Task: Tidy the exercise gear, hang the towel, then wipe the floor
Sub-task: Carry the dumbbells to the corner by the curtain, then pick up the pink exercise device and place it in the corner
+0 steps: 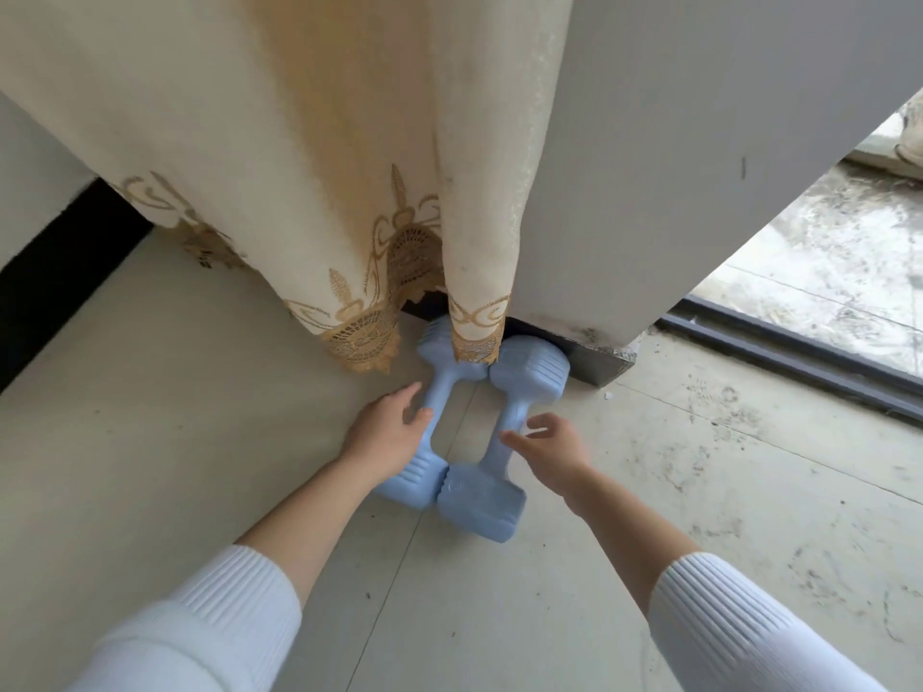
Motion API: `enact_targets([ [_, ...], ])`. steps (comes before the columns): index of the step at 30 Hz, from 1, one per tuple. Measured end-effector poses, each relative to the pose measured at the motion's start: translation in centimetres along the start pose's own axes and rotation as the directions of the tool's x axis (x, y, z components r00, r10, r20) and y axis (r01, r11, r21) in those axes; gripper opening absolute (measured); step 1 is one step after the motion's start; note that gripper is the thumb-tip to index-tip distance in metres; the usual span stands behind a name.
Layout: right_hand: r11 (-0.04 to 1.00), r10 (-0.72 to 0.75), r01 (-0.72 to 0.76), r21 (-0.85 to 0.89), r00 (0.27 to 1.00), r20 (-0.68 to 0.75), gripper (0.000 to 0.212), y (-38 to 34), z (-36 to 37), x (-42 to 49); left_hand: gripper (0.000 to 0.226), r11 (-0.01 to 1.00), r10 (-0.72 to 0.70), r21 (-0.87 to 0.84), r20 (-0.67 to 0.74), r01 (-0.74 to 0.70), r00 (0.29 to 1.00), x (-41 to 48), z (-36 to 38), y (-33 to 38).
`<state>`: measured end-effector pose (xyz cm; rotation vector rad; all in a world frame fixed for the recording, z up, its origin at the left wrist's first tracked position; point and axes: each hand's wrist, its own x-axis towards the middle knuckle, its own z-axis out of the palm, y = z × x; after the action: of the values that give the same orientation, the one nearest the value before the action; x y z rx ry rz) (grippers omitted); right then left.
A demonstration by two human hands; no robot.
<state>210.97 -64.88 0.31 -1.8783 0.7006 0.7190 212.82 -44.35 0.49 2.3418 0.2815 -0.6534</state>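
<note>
Two pale blue dumbbells lie side by side on the floor (150, 442) at the foot of the wall (674, 167) corner. Left dumbbell (417, 479) and right dumbbell (482, 501) touch at their near heads; far heads are tucked under the curtain (299, 167) hem.

Risk: the lace hem drapes over both far heads. Lifting straight up would likely drag or snag the lace. The heads abut, so pulling one may roll or knock the other. A one-sided grip on a smooth handle could let it tip and drop on the tile.

Appearance: moulded, matte, ribbed faceted heads, slim waisted handles. No visible damage.

Left hand (387, 432): fingers fairly straight, laid beside the left handle; contact probable, not certain. Grips nothing.
Right hand (552, 449): fingers loosely spread just over the right handle, holding nothing.

Both forearms in white ribbed sleeves. Dark door track (799, 352) to the right, grimy ground beyond it.
</note>
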Motion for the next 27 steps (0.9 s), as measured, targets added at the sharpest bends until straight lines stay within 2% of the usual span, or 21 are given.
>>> enact_targets([
  [4,0.985,-0.031,0.032,-0.172,0.999,0.009,0.049,-3.5,-2.1,-7.1,0.043,0.998,-0.022,-0.052,-0.062,0.018,0.998,-7.4,-3.5,2.1],
  [8,0.962,-0.088,0.111,-0.250,0.991,0.099,0.037,-10.0,-3.7,-19.6,0.039,1.000,-0.018,0.021,-0.125,0.021,0.992,-18.7,-11.2,5.4],
  [13,0.837,-0.187,0.272,-0.475,0.957,0.220,0.036,-17.8,-4.5,-37.6,0.039,0.993,-0.080,0.068,-0.224,0.097,0.971,-35.7,-21.3,9.6],
  [16,0.737,-0.257,0.398,-0.546,0.913,0.318,0.035,-19.1,-4.3,-47.7,0.039,0.983,-0.164,0.028,-0.314,0.182,0.935,-46.3,-23.8,11.4],
  [21,0.548,-0.305,0.606,-0.576,0.787,0.537,0.039,-17.1,-3.9,-62.1,0.038,0.939,-0.339,-0.099,-0.444,0.330,0.829,-63.3,-23.2,13.1],
  [27,0.227,-0.302,0.824,-0.520,0.567,0.766,0.043,-11.0,-3.5,-76.5,0.038,0.823,-0.565,-0.342,-0.576,0.453,0.591,-82.2,-18.3,14.5],
])
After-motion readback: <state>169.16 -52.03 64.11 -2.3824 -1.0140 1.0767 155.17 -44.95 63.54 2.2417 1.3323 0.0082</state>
